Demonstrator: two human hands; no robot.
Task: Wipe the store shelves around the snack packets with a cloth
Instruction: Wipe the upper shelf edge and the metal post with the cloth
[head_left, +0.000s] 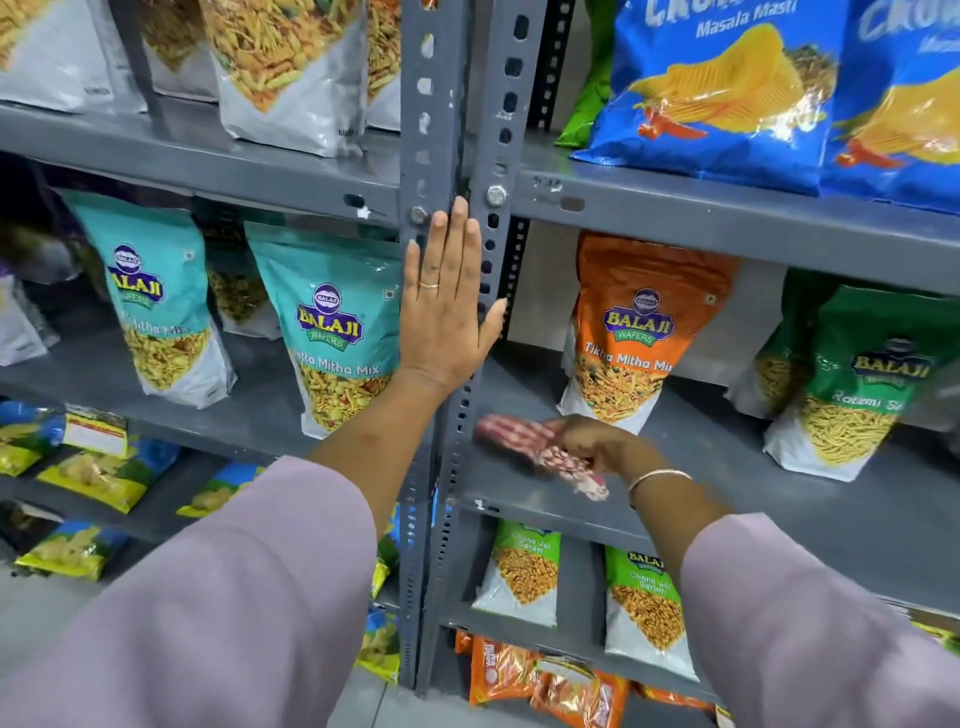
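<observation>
My left hand (447, 306) lies flat, fingers straight, against the grey slotted upright post (457, 104) between two shelf bays. My right hand (587, 441) grips a red-and-white checked cloth (524, 441), blurred, pressed on the grey middle shelf (727, 457) of the right bay at its left end. An orange snack packet (639, 332) stands just behind the cloth. A green packet (857, 379) stands further right. Two teal packets (332, 332) stand on the left bay's shelf beside my left hand.
Blue chip bags (727, 93) fill the upper right shelf and silver mix packets (291, 67) the upper left. Below, green-topped packets (524, 571) and orange packets (519, 670) sit in the right bay, yellow-and-blue packets (93, 473) in the left.
</observation>
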